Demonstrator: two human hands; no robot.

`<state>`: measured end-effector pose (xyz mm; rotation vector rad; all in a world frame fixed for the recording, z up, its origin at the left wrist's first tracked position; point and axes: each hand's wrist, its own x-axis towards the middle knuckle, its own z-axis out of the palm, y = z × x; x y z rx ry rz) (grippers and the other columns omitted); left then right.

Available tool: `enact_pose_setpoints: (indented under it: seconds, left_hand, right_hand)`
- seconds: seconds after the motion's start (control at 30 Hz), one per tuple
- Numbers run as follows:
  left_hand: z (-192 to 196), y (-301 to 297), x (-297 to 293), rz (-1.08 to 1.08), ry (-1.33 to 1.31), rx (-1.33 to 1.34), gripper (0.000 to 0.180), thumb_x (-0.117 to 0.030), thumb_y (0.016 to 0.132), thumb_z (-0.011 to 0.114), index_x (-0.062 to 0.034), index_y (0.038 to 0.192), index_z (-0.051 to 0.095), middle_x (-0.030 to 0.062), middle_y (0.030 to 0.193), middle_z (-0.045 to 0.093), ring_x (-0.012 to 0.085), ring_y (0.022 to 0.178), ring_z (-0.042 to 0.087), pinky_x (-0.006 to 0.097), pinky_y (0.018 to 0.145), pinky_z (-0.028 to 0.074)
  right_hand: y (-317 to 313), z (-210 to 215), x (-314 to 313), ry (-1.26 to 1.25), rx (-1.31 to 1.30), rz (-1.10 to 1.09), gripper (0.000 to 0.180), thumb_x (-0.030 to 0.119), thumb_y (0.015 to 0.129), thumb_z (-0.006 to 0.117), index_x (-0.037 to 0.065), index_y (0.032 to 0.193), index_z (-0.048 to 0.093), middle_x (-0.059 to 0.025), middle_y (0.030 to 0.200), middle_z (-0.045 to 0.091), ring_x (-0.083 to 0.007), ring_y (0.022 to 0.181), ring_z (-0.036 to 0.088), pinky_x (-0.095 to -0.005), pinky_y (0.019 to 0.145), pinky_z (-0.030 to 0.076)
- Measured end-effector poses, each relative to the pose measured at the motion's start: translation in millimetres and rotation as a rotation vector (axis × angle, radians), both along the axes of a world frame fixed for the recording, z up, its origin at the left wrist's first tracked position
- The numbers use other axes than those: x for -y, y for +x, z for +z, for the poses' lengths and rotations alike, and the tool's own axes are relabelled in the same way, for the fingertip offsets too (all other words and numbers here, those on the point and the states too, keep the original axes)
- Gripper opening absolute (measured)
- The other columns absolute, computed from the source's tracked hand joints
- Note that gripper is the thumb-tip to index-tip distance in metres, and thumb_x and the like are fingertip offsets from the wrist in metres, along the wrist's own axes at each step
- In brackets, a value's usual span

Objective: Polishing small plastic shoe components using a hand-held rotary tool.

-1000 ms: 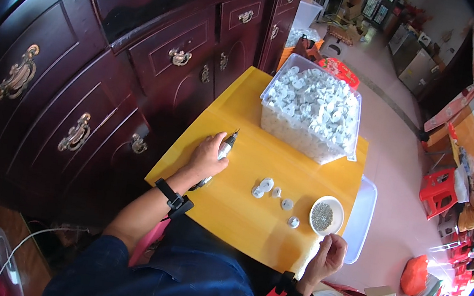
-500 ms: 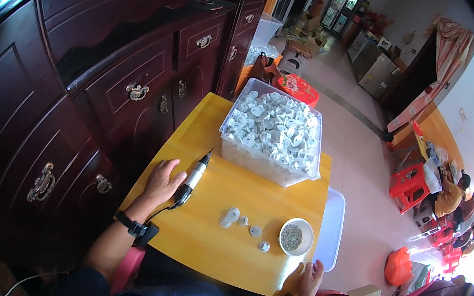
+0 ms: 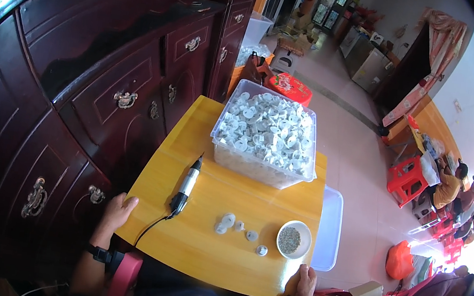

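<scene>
Right hand [image 3: 305, 283]: fingers curled at the yellow table [image 3: 198, 257]'s near corner; grip cannot be told.
Left hand [image 3: 117, 212]: thumb apart at the left edge; other fingers' closure cannot be told.
White bowl [image 3: 305, 238]: just beyond right fingers, holding metal bits [image 3: 289, 240].
White discs [image 3: 252, 235]: between both hands' fingers.
Electric screwdriver [image 3: 186, 187]: beyond left fingers, rightward.
Tub [image 3: 246, 166]: farthest from fingers, heaped with white parts [image 3: 266, 128].

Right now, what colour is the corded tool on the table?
The tool is silvery white mid-body, black at both ends; see head view.

Tiny bits [image 3: 289, 240] in wht bowl [image 3: 306, 240] too sm. to ID.
</scene>
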<state>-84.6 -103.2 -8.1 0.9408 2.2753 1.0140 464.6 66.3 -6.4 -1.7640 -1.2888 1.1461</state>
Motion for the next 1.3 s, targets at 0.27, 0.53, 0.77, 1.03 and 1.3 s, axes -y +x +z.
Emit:
enact_pose_setpoints:
  seconds: [0.27,0.53,0.77,1.03,1.3]
  left_hand:
    - [-7.2,-9.6,-7.7,0.007,0.089,-0.009,0.040,-0.036,0.093,0.061,0.0040,0.093,0.065,0.0209,0.083,0.068,0.0339,0.079,0.068,0.041,0.069,0.050]
    - [2.2,-4.1,-14.8,0.016,0.067,-0.029,0.040,-0.036,0.093,0.061,0.0037,0.091,0.065,0.0205,0.082,0.068,0.0332,0.078,0.068,0.040,0.068,0.050]
    - [-7.5,-4.6,-10.4,0.016,0.059,-0.081,0.042,-0.038,0.092,0.060,0.0039,0.090,0.065,0.0222,0.082,0.068,0.0369,0.079,0.068,0.042,0.068,0.050]
    - [-39.9,-18.0,-18.1,-0.007,0.129,-0.094,0.053,-0.050,0.088,0.062,0.0025,0.090,0.068,0.0230,0.084,0.069,0.0383,0.083,0.069,0.045,0.070,0.052]
    - [-43.5,-24.4,-49.7,-0.004,0.052,-0.115,0.059,-0.051,0.087,0.062,0.0079,0.089,0.069,0.0273,0.084,0.068,0.0383,0.085,0.069,0.045,0.072,0.053]
  right_hand:
    - [-11.4,5.0,1.7,0.042,0.009,-0.038,0.032,0.028,0.096,0.056,-0.001,0.083,0.059,0.0016,0.071,0.049,-0.0102,0.068,0.041,-0.0305,0.059,0.035]
    - [-13.5,0.5,2.9,0.084,0.016,-0.017,0.034,0.031,0.098,0.055,0.002,0.079,0.056,0.0038,0.070,0.045,-0.0087,0.066,0.038,-0.0289,0.058,0.033]
    - [-8.1,-11.2,-1.0,0.091,-0.050,-0.024,0.037,0.031,0.096,0.056,0.003,0.073,0.052,0.0035,0.067,0.042,-0.0097,0.065,0.036,-0.0308,0.057,0.032]
    - [-1.9,-24.0,-10.6,0.130,0.014,-0.013,0.037,0.033,0.095,0.057,0.002,0.076,0.059,0.0022,0.069,0.049,-0.0093,0.065,0.042,-0.0303,0.057,0.036]
    - [-1.3,-32.4,-35.0,0.112,-0.065,0.043,0.042,0.038,0.096,0.056,-0.002,0.085,0.063,-0.0032,0.073,0.059,-0.0133,0.064,0.052,-0.0309,0.059,0.043]
